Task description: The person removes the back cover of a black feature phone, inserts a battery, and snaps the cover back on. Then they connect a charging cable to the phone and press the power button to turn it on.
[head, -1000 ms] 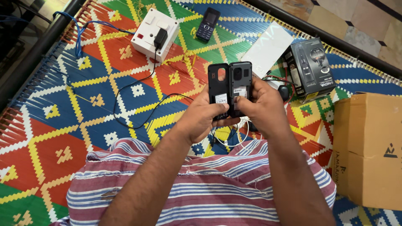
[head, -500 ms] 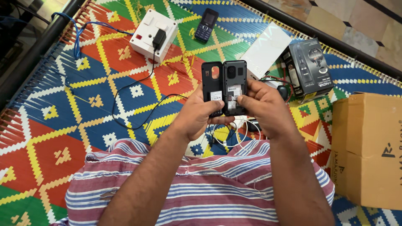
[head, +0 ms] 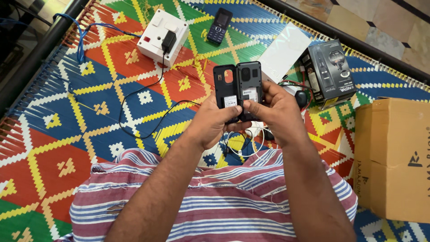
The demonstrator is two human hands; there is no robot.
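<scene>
My left hand grips a black phone back cover, held upright with its inner side toward me. Beside it, touching, my right hand holds a small black phone with its back off, the battery bay and a white label showing. Both are held above a colourful woven mat, in front of my striped shirt. My right thumb rests on the lower part of the phone.
A white switch box with a black plug and black cable lies at the back. A second dark keypad phone, a white flat box, a dark product box, tangled cables and a cardboard box surround me.
Both hands have kept the phone and cover together, shifting slightly left and up; the grip looks the same.
</scene>
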